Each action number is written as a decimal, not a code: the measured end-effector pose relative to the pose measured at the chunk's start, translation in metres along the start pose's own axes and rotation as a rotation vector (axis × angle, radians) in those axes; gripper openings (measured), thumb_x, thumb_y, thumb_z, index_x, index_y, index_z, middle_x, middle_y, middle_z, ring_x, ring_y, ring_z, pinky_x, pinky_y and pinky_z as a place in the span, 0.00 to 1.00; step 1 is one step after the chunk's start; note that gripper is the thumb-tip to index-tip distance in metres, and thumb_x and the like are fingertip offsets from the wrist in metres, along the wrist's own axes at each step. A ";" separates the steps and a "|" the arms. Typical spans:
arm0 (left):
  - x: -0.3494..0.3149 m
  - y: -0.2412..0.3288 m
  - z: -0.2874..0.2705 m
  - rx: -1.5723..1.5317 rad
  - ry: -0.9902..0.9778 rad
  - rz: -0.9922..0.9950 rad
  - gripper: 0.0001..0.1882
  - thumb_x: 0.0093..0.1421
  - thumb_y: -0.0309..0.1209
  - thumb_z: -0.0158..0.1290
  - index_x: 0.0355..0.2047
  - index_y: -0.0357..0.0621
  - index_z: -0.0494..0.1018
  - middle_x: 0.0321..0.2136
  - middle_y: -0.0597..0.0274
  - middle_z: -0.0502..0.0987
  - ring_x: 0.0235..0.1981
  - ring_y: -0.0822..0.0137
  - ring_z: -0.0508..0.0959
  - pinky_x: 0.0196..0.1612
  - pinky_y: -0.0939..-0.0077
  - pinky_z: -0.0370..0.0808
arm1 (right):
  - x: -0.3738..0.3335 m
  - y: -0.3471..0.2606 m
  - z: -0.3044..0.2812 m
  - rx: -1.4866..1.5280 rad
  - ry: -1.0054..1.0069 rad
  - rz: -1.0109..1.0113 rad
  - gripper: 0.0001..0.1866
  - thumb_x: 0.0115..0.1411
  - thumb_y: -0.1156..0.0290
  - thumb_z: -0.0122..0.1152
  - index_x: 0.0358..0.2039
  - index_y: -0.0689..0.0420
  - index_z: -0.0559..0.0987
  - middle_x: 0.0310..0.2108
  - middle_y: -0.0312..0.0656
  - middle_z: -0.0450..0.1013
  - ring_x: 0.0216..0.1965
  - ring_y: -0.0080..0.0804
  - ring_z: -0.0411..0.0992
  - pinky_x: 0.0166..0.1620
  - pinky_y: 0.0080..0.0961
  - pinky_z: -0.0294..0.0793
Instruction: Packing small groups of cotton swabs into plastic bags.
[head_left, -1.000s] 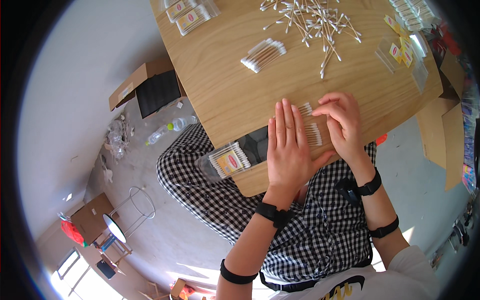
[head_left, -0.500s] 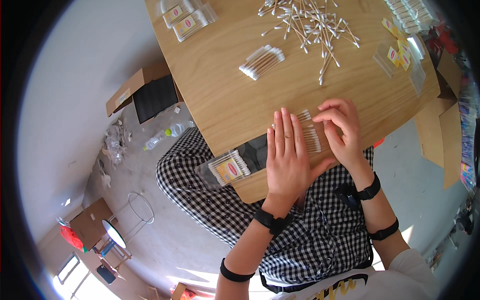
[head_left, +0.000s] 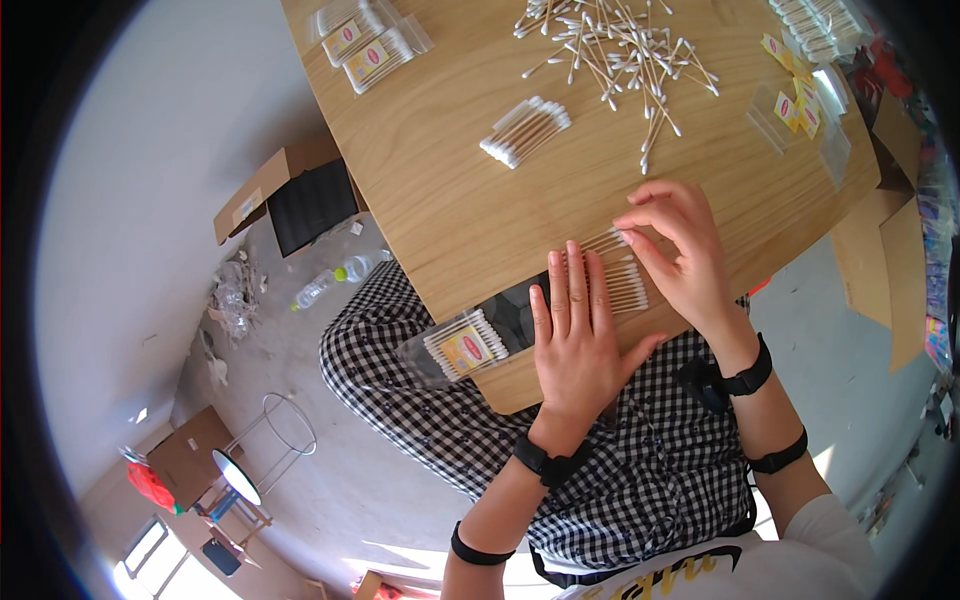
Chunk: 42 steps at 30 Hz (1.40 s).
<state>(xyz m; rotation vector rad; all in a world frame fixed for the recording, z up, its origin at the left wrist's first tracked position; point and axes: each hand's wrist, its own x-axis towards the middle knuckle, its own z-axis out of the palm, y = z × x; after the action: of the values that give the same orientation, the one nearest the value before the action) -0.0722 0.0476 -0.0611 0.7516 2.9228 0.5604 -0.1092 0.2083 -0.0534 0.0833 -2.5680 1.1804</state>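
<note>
My left hand (head_left: pixel 575 350) lies flat on the near edge of the table, fingers stretched out, over a row of cotton swabs (head_left: pixel 628 285). The swabs' white tips stick out to the right of its fingers. At the far end of that row, the thumb and forefinger of my right hand (head_left: pixel 685 250) close in a pinch on a cotton swab's tip. Left of my left hand is a dark flat strip (head_left: pixel 510 312), partly hidden by the fingers. Beside it, a clear bag of cotton swabs with a yellow label (head_left: pixel 466 345) overhangs the table corner.
A loose heap of cotton swabs (head_left: pixel 640 60) spreads across the far side of the wooden table (head_left: pixel 430 180). Nearer is a neat swab bundle (head_left: pixel 527 130). Filled packs (head_left: pixel 372 62) lie far left; yellow labels (head_left: pixel 808 115) and clear bags far right. Cardboard boxes (head_left: pixel 275 180) flank the table.
My right hand's fingertips have come down to the far end of the swab row, and its thumb and forefinger have drawn together. My left hand stays flat, slightly lower in the picture.
</note>
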 end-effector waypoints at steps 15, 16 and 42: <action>-0.004 -0.003 0.001 -0.121 0.156 -0.006 0.52 0.52 0.65 0.52 0.59 0.28 0.59 0.65 0.35 0.53 0.67 0.39 0.52 0.65 0.41 0.47 | 0.013 0.005 -0.002 -0.222 0.027 0.006 0.08 0.52 0.79 0.64 0.33 0.56 0.78 0.41 0.39 0.70 0.46 0.37 0.68 0.50 0.32 0.67; -0.005 -0.004 0.002 -0.141 0.178 -0.003 0.51 0.52 0.65 0.52 0.58 0.28 0.60 0.65 0.35 0.53 0.67 0.39 0.52 0.65 0.40 0.46 | 0.011 0.002 -0.003 -0.168 0.098 0.014 0.09 0.53 0.80 0.63 0.35 0.56 0.77 0.41 0.40 0.71 0.44 0.37 0.68 0.49 0.32 0.67; -0.004 0.006 0.005 0.087 0.006 0.077 0.58 0.51 0.69 0.47 0.61 0.22 0.54 0.64 0.34 0.54 0.67 0.45 0.54 0.66 0.50 0.52 | -0.063 0.004 -0.018 0.092 -0.110 0.013 0.12 0.46 0.88 0.55 0.23 0.56 0.80 0.42 0.39 0.71 0.43 0.36 0.68 0.42 0.26 0.72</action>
<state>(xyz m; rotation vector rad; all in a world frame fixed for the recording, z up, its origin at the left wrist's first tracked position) -0.0648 0.0522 -0.0632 0.8768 2.9507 0.4449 -0.0456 0.2200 -0.0648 0.1566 -2.6108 1.3330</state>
